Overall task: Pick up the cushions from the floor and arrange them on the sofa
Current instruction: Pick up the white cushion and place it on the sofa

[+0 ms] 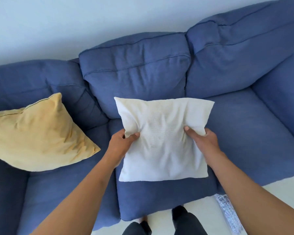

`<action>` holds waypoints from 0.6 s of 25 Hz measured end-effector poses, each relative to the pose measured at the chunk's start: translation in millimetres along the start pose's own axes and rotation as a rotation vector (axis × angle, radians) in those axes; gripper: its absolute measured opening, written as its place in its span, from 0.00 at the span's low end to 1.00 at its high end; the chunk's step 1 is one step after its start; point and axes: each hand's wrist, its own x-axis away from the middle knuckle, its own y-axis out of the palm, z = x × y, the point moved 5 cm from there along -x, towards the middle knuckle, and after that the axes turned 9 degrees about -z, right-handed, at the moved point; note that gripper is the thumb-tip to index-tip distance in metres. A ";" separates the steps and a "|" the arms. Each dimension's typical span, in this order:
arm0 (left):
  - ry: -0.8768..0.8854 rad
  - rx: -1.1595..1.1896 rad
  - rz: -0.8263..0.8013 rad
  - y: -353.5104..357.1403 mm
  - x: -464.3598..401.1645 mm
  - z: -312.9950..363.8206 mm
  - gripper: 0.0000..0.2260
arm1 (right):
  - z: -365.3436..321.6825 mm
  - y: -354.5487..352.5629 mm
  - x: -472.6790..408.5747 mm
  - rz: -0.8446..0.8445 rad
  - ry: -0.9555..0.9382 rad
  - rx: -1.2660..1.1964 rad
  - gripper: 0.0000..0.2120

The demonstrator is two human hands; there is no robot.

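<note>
I hold a white cushion (163, 150) over the middle seat of the blue sofa (255, 136). My left hand (123, 141) grips its left edge and my right hand (204, 138) grips its right edge, thumbs on top. The cushion's far edge reaches the middle back cushion. A yellow cushion (39, 134) leans on the left seat against the sofa back.
A pale wall (75, 22) rises behind the sofa. The light floor (202, 209) shows at the sofa's front, where my legs (182, 221) stand. A patterned grey fabric piece (227, 212) lies on the floor at lower right.
</note>
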 end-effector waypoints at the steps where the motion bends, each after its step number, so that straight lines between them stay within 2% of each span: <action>1: -0.015 0.019 0.027 0.7 -3.7 -0.9 0.11 | -5.8 1.4 -13.1 -0.037 -0.002 0.022 0.16; 6: -0.020 0.085 0.123 2.8 -42.5 -7.1 0.16 | -19.0 8.7 -81.5 -0.134 -0.037 0.115 0.25; 15: 0.022 0.051 0.269 -27.7 -141.5 -16.3 0.19 | -20.1 52.5 -188.6 -0.164 -0.100 0.123 0.27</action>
